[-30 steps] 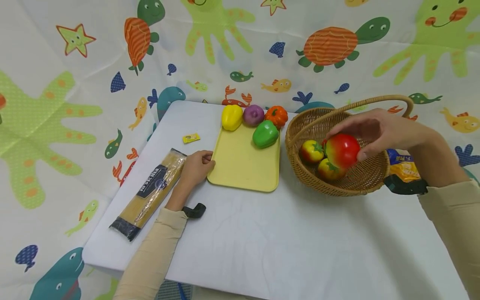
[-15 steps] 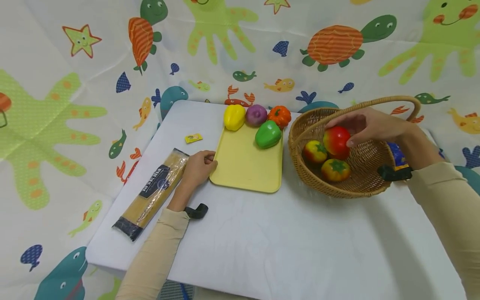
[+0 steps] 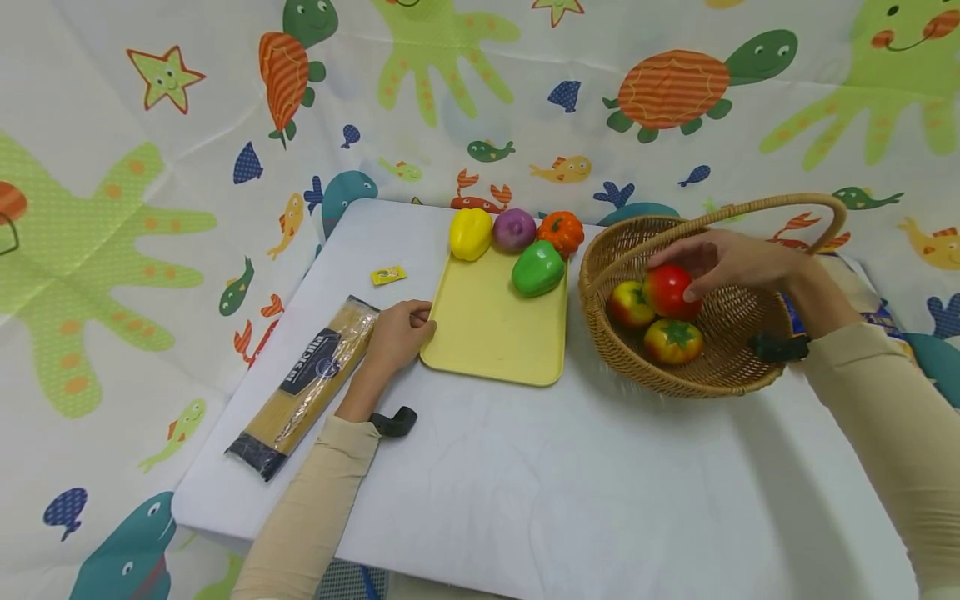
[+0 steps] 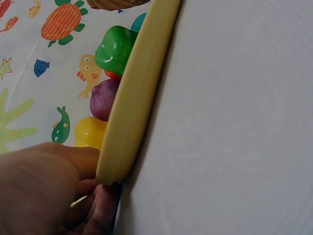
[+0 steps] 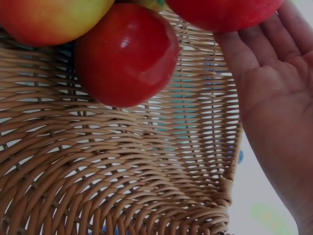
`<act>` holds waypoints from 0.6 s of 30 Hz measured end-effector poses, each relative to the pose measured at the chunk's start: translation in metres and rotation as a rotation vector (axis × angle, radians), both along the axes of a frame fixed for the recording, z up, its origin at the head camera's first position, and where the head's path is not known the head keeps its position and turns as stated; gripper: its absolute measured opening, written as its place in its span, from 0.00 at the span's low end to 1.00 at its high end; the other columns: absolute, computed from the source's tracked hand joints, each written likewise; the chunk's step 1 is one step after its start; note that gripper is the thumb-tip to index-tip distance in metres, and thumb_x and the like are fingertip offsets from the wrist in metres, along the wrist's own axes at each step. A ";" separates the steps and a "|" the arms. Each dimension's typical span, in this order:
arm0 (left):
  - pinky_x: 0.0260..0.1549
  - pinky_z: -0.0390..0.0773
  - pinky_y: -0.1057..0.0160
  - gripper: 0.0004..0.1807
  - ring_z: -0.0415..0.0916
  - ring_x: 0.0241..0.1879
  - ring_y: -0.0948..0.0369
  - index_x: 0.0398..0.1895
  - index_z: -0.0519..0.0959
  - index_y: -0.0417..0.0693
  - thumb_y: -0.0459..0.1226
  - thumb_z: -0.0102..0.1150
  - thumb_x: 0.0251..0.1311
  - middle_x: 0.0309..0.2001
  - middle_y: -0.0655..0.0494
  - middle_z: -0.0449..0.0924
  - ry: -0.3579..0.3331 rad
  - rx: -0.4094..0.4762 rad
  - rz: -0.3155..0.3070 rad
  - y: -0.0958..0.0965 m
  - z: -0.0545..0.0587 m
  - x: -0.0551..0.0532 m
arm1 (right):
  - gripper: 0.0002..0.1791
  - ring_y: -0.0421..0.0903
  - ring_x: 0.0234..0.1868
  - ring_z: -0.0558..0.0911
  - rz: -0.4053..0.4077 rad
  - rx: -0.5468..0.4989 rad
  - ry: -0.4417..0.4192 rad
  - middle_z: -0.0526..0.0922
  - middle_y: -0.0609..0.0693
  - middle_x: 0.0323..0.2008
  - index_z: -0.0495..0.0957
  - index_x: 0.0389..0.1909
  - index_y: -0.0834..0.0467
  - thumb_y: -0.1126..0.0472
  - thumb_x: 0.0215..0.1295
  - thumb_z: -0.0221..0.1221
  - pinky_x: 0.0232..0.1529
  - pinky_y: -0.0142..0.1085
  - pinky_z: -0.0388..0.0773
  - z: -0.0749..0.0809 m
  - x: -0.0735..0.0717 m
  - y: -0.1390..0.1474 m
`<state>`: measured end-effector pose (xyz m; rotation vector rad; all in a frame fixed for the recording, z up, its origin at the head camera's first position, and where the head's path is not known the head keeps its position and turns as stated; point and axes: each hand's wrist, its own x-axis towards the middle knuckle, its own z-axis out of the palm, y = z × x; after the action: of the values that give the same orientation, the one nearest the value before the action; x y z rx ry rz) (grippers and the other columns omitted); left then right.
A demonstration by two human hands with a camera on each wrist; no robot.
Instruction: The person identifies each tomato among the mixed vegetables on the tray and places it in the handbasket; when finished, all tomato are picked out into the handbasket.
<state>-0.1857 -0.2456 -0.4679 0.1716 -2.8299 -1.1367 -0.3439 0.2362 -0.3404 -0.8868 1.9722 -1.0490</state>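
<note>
My left hand pinches the left edge of a yellow tray; in the left wrist view the thumb lies along the tray's rim and the other fingers reach under it. On the tray's far end are a yellow bell pepper, a purple onion, a small orange pumpkin and a green bell pepper. Inside the wicker basket, my right hand holds a red toy tomato between thumb and fingers. Two red-yellow tomatoes lie against it there.
The basket's handle arches over the right hand. A pack of spaghetti lies beside the left forearm, with a small yellow packet beyond it. A blue-and-yellow bag stands behind the basket. A patterned cloth backs the white table.
My right hand has lowered the red tomato into the basket, down beside the other tomatoes, and its forearm has shifted left. The left hand stays at the tray's edge.
</note>
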 end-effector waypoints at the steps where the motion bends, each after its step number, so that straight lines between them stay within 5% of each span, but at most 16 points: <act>1: 0.41 0.78 0.57 0.22 0.77 0.42 0.57 0.60 0.77 0.40 0.39 0.59 0.65 0.43 0.52 0.80 0.005 0.001 0.000 0.000 0.000 0.000 | 0.31 0.55 0.60 0.73 -0.003 0.009 -0.005 0.68 0.59 0.66 0.69 0.68 0.63 0.73 0.63 0.62 0.55 0.44 0.77 -0.001 0.000 0.000; 18: 0.41 0.78 0.58 0.22 0.78 0.42 0.57 0.60 0.77 0.40 0.39 0.60 0.65 0.42 0.52 0.80 0.012 0.002 0.010 0.000 -0.003 -0.002 | 0.31 0.54 0.61 0.73 0.041 -0.017 0.000 0.68 0.61 0.67 0.68 0.68 0.64 0.74 0.63 0.60 0.56 0.42 0.76 -0.007 -0.002 -0.005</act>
<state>-0.1874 -0.2461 -0.4713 0.1785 -2.8137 -1.1353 -0.3459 0.2313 -0.3470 -0.9328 1.9399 -1.0436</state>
